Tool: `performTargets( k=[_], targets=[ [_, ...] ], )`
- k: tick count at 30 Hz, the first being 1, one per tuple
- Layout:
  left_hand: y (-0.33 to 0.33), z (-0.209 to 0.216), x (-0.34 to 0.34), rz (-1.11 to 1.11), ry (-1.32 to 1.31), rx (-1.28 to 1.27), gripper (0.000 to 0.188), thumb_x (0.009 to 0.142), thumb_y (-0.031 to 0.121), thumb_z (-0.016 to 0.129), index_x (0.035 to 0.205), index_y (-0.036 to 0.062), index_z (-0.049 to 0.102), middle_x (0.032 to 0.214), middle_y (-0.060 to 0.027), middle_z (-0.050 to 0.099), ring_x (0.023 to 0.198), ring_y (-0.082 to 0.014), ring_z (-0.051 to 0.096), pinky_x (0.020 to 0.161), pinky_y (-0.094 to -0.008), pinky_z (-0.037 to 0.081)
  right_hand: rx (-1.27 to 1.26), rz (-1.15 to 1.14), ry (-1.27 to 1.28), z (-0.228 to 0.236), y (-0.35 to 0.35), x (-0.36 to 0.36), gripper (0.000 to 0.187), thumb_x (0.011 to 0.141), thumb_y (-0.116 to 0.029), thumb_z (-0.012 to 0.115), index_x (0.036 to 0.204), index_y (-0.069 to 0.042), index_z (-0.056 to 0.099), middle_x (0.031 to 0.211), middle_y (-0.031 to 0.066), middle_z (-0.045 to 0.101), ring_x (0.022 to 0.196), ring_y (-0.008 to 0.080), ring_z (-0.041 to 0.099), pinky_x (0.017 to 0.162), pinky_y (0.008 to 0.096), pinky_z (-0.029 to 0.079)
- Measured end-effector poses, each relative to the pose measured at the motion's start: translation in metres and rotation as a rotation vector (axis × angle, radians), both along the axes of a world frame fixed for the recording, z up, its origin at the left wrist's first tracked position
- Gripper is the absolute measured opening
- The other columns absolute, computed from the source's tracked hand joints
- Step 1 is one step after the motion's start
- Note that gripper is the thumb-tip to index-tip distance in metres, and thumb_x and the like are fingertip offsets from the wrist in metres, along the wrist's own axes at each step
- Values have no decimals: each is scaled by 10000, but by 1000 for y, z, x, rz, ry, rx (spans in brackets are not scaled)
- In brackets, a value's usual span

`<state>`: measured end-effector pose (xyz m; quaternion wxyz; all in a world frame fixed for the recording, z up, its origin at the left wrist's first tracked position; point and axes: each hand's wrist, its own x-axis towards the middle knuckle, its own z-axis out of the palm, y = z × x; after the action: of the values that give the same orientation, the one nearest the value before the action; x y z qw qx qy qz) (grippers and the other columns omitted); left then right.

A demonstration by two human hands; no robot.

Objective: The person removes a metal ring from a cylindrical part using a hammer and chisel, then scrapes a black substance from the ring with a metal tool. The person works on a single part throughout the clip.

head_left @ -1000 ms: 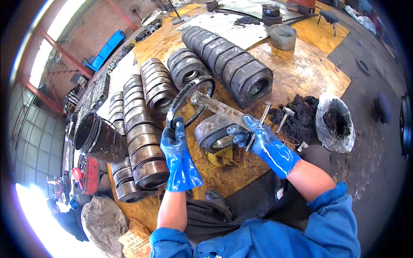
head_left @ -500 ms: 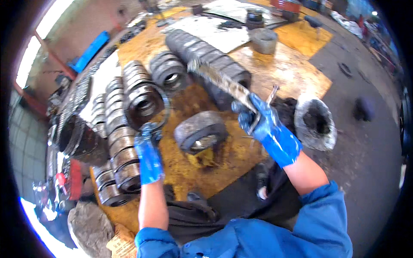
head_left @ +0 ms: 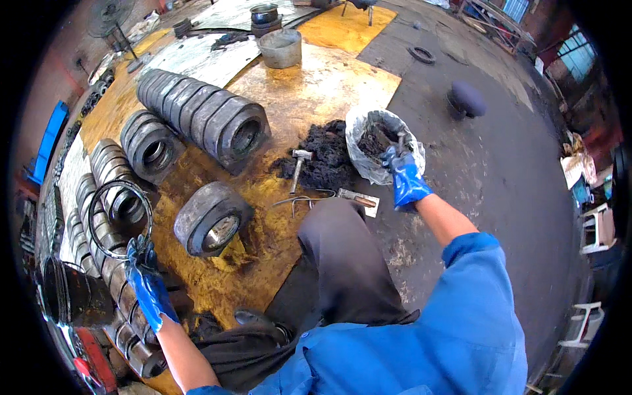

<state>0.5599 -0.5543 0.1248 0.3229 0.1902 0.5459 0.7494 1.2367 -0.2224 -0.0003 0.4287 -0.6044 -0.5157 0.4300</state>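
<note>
My left hand (head_left: 146, 280), in a blue glove, grips the lower edge of a thin dark metal ring (head_left: 92, 220), which stands upright above the rows of rings. My right hand (head_left: 403, 174), gloved too, reaches into the mouth of a container lined with a white plastic bag (head_left: 368, 172). Dark clumpy stuff (head_left: 376, 135) fills it. The fingers there are curled, and I cannot make out what they hold. Left of the bag lies a dark heap (head_left: 332, 151) with a hammer (head_left: 299, 170) beside it. A flat tool with a brown handle (head_left: 359, 197) rests by my knee.
A thick black roller ring (head_left: 214, 220) sits on the yellow-brown sheet before me. Rows of similar rings (head_left: 197, 115) stretch behind and left. Farther off stands a grey tub (head_left: 280, 49). A dark round object (head_left: 466, 100) is on the right floor.
My view has swung right. The long flat bar has left my right hand, which now reaches into the bag. The metal ring stays in my left hand.
</note>
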Motion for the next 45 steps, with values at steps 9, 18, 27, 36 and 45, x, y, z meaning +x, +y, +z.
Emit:
performTargets(
  k=[9,18,27,36,45],
  targets=[
    [-11,7,5,-14,74,-82,352,1034,212,477,1327,35,563,1263,-115,647,1121,-226,632,1000,-354,487,-184,223,-1256,-67,-10,-60,279,942,-206,525,1199,-143,617,1039,130,737,953,327,722,763,487,565],
    [3,6,10,-61,76,-92,387,1051,222,432,1372,28,527,1317,-122,622,1174,-233,612,1048,-352,458,-52,335,-1308,-36,-95,-45,423,912,-217,563,1320,-110,530,1027,141,727,909,343,713,736,493,536],
    [10,14,27,-76,57,-78,392,1051,190,427,1404,42,509,1355,-106,611,1202,-223,608,1061,-334,455,-48,29,-481,-58,-104,40,346,951,-225,559,1271,-97,586,1028,147,728,788,302,697,689,448,544],
    [29,-12,1,-189,-392,311,256,996,196,575,1191,54,659,1235,-137,682,1123,-269,659,936,-391,564,-494,-361,1048,-151,-81,117,485,1030,-454,364,1294,-112,585,881,34,636,657,151,519,570,311,444],
    [9,-14,-36,3,-462,340,260,1001,283,575,1197,135,659,1198,-94,697,993,-291,697,699,-378,628,-479,-145,1052,-169,-192,102,335,949,-430,591,1184,-209,679,606,-114,448,479,61,394,440,225,320]
  ],
)
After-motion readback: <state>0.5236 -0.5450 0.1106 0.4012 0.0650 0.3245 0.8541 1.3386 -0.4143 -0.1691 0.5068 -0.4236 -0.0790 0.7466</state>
